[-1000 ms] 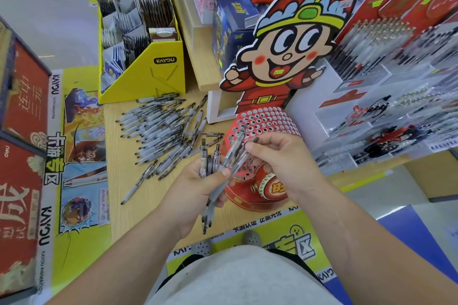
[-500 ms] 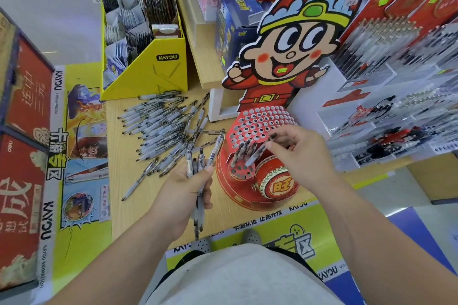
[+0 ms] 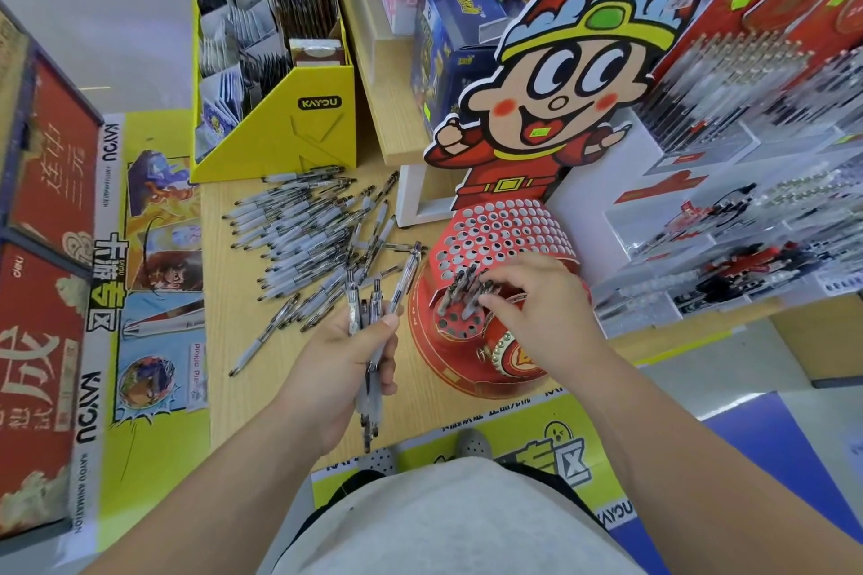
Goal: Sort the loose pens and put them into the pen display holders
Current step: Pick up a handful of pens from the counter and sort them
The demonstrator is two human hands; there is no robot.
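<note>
Right, your left hand [image 3: 343,371] is clamped round a bundle of pens [image 3: 373,313], thumb across the barrels, the tops fanning up and away from you over the table [image 3: 224,294]. Your right hand [image 3: 537,313] sits on the front of the red holder [image 3: 502,233], fingers curled down onto the few standing pens [image 3: 460,289] already in its holes. I cannot tell whether you're pinching one or just pressing on their tops. The back of that hand hides the holes beneath it.

The loose pens [image 3: 308,238] lie in a scattered heap on the table, left of the holder and just in front of the yellow box [image 3: 280,140] of card packs. A couple of strays lie nearer your left hand. Behind the holder stands the cartoon cutout [image 3: 569,98], blocking the view past it, with a blue box [image 3: 443,42] and a wooden shelf [image 3: 387,84] further back. Pen racks [image 3: 747,247] crowd the right side, close beside the holder.

Compared with a second ago, your hands have parted: then they met in front of the holder, the right drawing a pen off the bundle. Half a second ago that pen was angled at the holes. Now your right hand is lower, down among the standing pens.
</note>
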